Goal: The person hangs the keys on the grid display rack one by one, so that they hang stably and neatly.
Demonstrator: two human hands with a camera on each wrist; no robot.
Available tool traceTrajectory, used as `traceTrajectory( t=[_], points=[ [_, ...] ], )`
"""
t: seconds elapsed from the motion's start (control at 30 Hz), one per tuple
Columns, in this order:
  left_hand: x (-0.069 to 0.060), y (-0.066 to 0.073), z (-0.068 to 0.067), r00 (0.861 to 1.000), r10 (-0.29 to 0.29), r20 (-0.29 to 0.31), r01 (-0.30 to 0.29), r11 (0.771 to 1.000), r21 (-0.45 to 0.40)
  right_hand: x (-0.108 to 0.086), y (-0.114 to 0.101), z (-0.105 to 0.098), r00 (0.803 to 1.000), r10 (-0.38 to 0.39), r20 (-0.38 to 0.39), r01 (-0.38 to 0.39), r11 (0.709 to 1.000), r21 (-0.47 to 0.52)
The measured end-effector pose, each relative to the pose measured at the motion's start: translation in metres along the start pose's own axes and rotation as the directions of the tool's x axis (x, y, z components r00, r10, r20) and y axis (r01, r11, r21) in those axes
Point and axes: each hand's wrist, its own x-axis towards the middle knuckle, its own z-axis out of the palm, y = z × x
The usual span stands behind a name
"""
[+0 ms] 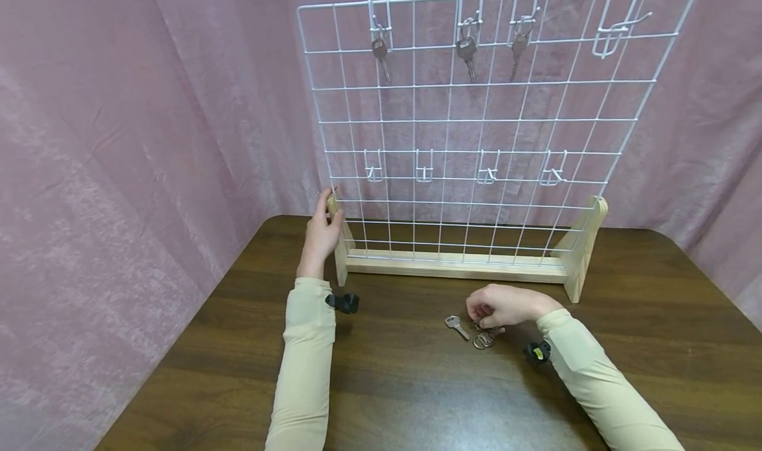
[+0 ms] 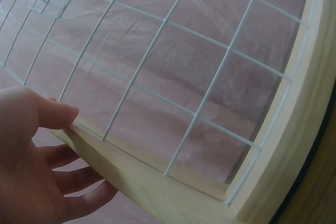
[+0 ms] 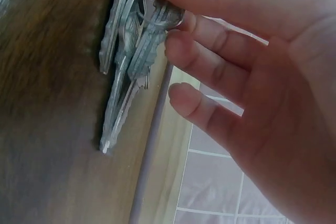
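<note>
- Pale cream sleeves point(image 1: 306, 365) reach in from the near edge, each with a black wrist mount point(image 1: 343, 303) strapped near the cuff, over a dark brown wooden table point(image 1: 387, 391).
- Right hand point(image 1: 503, 305), its fingers drawn in narrow, pinches at a small bunch of keys point(image 3: 137, 45) on the tabletop, just in front of the stand; exactly which key or ring is caught between the fingertips cannot be told.
- Silver-toned and overlapping, the bunched keys show serrated edges and long flat blades — with thin metal rings point(image 1: 479, 341) looped among them.
- Just left of the bunch lies a loose key point(image 1: 457, 327), flat on the wood, its rounded head pointing away from the person and its blade angled toward the rings.
- Left hand point(image 1: 323, 234) grips the left upright point(image 1: 340, 259) of a light wooden stand, thumb on the near side and fingers around behind the wood.
- White wire grid point(image 1: 431, 120) rises from the stand, with four large hooks on top and four smaller hooks point(image 1: 424, 171) lower down.
- Three hanging keys point(image 1: 467, 47) — dull silver, rounded heads up, blades down — dangle by rings from the three leftmost large hooks point(image 1: 610, 31).
- Pink curtain point(image 1: 178, 107) falls in soft folds behind the table and grid.
</note>
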Motion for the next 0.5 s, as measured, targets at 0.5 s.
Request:
traceTrajectory(
  t=[0.5],
  points=[
    [0.0, 0.0, 0.0, 1.0, -0.015, 0.02, 0.015, 1.0, -0.011, -0.018, 0.0, -0.024, 0.973, 0.009, -0.23, -0.031, 0.995, -0.094]
  ],
)
